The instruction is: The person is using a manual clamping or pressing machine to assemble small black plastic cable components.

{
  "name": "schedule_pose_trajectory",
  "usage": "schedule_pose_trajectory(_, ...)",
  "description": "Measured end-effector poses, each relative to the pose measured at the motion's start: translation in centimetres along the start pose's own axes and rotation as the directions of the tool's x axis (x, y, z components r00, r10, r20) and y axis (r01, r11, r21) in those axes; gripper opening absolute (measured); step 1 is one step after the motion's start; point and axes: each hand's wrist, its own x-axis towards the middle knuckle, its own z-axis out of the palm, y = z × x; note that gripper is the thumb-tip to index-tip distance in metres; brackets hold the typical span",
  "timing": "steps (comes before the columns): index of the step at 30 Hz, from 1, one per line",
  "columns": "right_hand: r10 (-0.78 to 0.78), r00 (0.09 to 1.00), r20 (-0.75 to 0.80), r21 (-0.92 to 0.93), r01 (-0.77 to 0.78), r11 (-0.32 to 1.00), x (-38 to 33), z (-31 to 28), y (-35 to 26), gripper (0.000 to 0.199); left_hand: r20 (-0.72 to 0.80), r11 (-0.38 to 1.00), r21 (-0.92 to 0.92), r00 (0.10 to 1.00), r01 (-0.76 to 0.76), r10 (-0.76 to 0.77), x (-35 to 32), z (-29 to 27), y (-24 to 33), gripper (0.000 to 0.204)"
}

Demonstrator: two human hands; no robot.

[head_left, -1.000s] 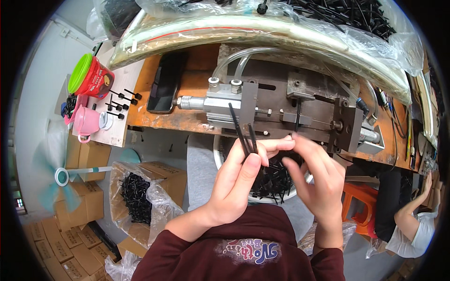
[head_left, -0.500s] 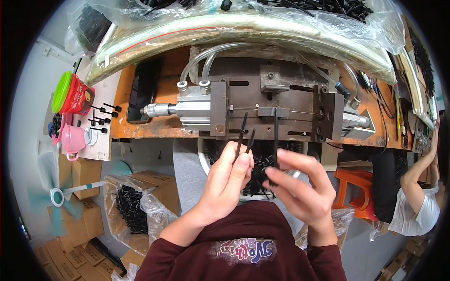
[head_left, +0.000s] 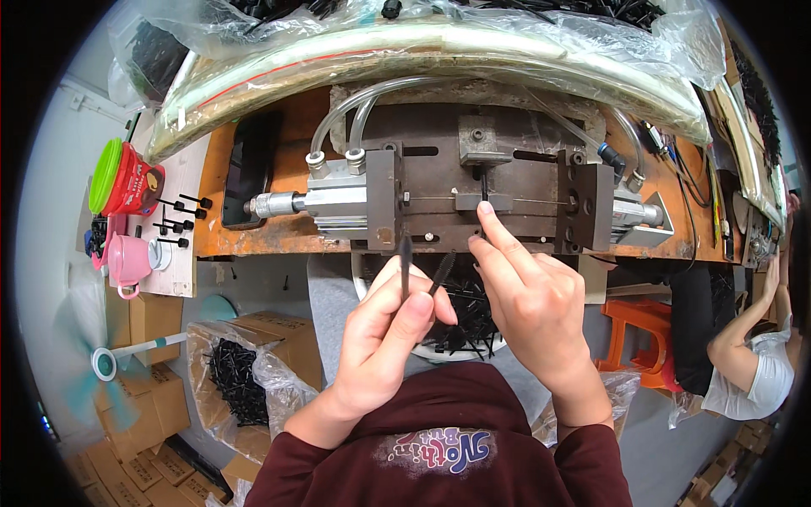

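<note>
Thin black sticks (head_left: 422,275) pinched in the left hand (head_left: 393,334), two of them, held upright between thumb and fingers just below the metal machine (head_left: 473,190). Right hand (head_left: 536,308) reaches up to the machine, index finger extended, tip touching a short black stick (head_left: 484,188) standing in the slot at the machine's centre; the other fingers are loosely curled, nothing clearly held in them. Hands are just beside each other, not touching. Directly under the machine, behind the hands, a white bowl (head_left: 439,351) holds a heap of more black sticks. Machine sits on an orange table (head_left: 279,237), with clear hoses (head_left: 355,114) arching off its left top. Left of the machine, a black phone (head_left: 249,169) lies flat on the table. Further left, a white board (head_left: 182,220) with a few black pins, then a red cup with green lid (head_left: 127,177) and a pink mug (head_left: 127,262). Above the machine, plastic bags (head_left: 422,34) of black parts. Below-left of the machine, a cardboard box (head_left: 253,363) lined with plastic, full of black sticks. Right of the machine, an orange stool (head_left: 646,334) and another person (head_left: 748,355) seated at the table's edge.
</note>
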Motion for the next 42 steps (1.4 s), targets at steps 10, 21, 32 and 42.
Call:
schedule_pose_trajectory(10, -0.039, 0.998, -0.052, 0.228, 0.05, 0.972, -0.4, -1.4, 0.1, 0.027, -0.119, 0.979, -0.124, 0.982, -0.161, 0.147, 1.0, 1.3, -0.3, 0.021)
schedule_pose_trajectory(21, -0.117, 0.963, -0.244, 0.379, 0.205, 0.902, -3.0, -2.4, -2.0, 0.029, -0.016, 0.95, -0.31, 0.999, -0.042, 0.039, 1.0, 2.6, 0.5, 0.021)
schedule_pose_trajectory(32, 0.036, 0.997, -0.073, 0.287, -0.013, 0.958, -1.4, -1.1, 1.0, 0.024, -0.044, 0.988, -0.135, 0.996, -0.081, 0.076, 0.5, 0.5, -0.7, 0.036)
schedule_pose_trajectory(42, -0.069, 0.997, 0.029, 0.014, 0.069, 0.998, 0.4, -0.6, 0.6, 0.017, 0.005, 0.972, -0.228, 0.998, 0.055, -0.055, 0.1, 0.5, 3.0, 0.074)
